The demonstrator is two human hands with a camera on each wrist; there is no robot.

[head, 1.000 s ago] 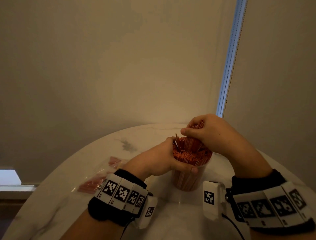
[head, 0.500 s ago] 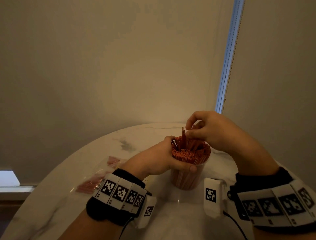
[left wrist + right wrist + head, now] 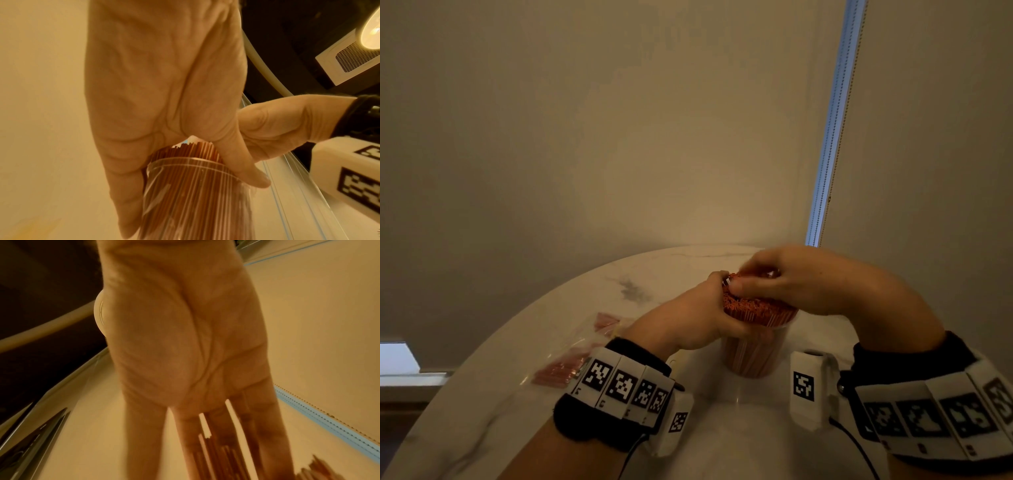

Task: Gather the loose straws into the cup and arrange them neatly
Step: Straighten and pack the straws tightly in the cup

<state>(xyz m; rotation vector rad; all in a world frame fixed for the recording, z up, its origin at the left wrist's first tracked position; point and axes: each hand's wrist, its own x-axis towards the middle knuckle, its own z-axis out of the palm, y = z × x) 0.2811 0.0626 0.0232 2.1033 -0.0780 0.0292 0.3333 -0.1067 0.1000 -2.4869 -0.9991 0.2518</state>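
A clear plastic cup [image 3: 755, 356] packed with thin orange straws [image 3: 756, 306] stands on the round marble table [image 3: 489, 394]. My left hand [image 3: 698, 318] grips the cup near its rim, thumb across the front; the left wrist view shows the cup [image 3: 195, 194] between thumb and fingers. My right hand [image 3: 784, 281] lies flat over the straw tops, its straight fingers pressing down on them. In the right wrist view the fingers [image 3: 205, 434] are stretched out over the straw ends [image 3: 222, 457], blurred.
A clear bag with more orange straws [image 3: 571, 356] lies on the table to the left of my left wrist. A beige wall rises behind the table, with a blue strip [image 3: 828, 144] at the right.
My right hand had been pinching a few raised straws above the bundle. It has let them go, flattened and dropped onto the straw tops. The left hand stays on the cup.
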